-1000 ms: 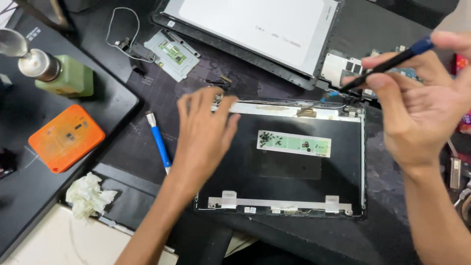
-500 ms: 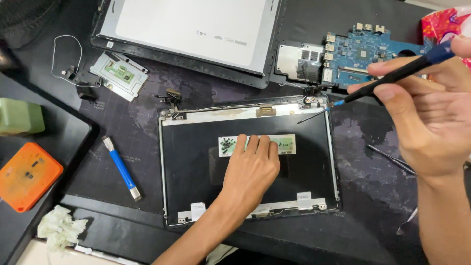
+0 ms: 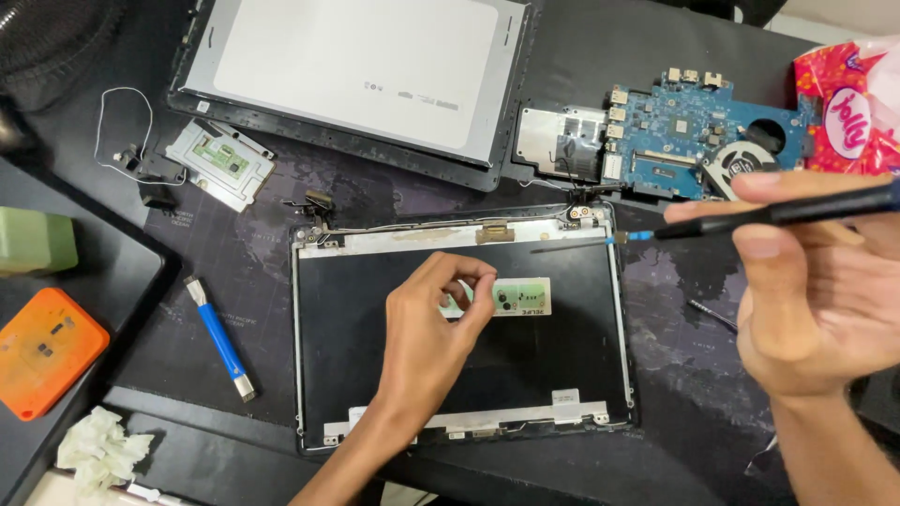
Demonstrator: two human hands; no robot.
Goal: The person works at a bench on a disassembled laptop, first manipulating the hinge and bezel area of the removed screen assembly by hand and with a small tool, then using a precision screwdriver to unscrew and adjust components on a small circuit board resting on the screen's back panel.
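Matt black plastic laptop lid [image 3: 375,375], glossy paper sticker [image 3: 520,297], bare metal hinge strips [image 3: 412,237]

Bare mat [image 3: 684,375] right of lid [image 3: 375,375] – blue tool [image 3: 218,339] blocks left.

**Labels, Panel and a Bright Packet**

A pale green rectangular label [image 3: 518,297] sits mid-way on the black laptop lid [image 3: 562,375], its left end under the fingertips of the left hand [image 3: 433,333]. Up top lies a detached screen panel [image 3: 356,66], grey-white, dark-framed, with small stickers, probably. At the far right edge, a red-pink patterned packet [image 3: 851,112].
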